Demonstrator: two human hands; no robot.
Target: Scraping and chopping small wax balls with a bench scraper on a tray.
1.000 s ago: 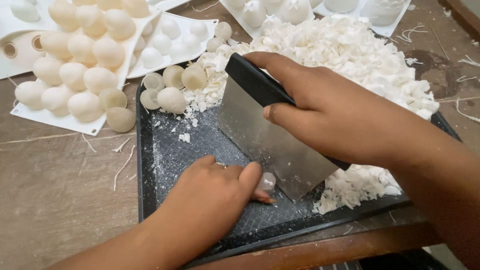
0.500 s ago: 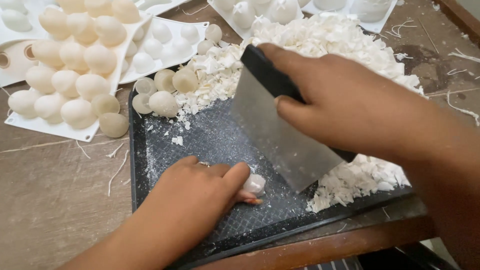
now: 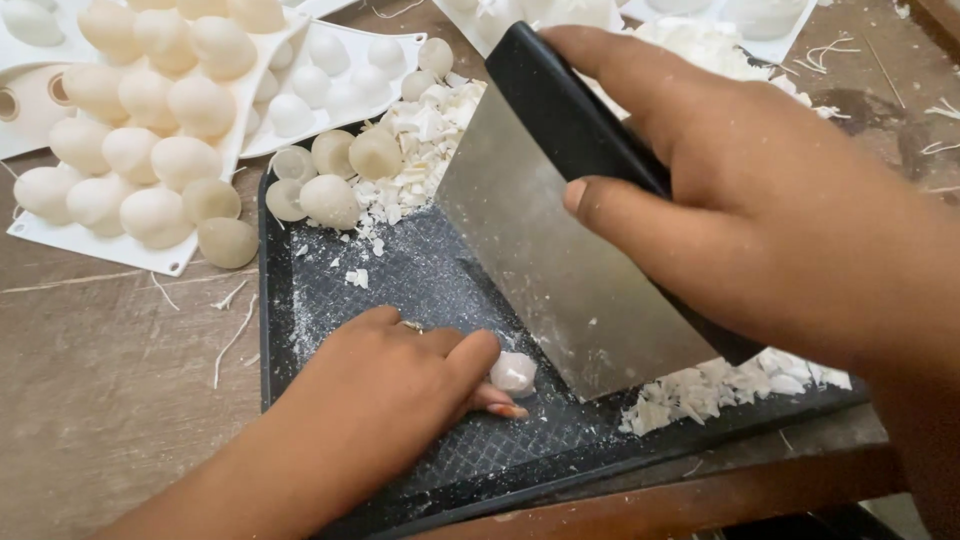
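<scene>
The left hand [image 3: 400, 385] pins a small white lump [image 3: 514, 373] against the black tray [image 3: 275, 330] near its front edge, fingers closed around it. Just right of the lump, the right hand [image 3: 760, 200] has its grip closed on the black handle of a steel scraper [image 3: 560, 260], blade tilted and raised above the tray. White shavings [image 3: 425, 130] are heaped at the far side.

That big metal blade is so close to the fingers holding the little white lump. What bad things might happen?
1. The left hand pins the small white waxy lump right beside the edge of the steel bench scraper with a black handle held by the right hand; a chop might nick a fingertip.
2. The rounded lump may slip sideways on the black textured tray.
</scene>
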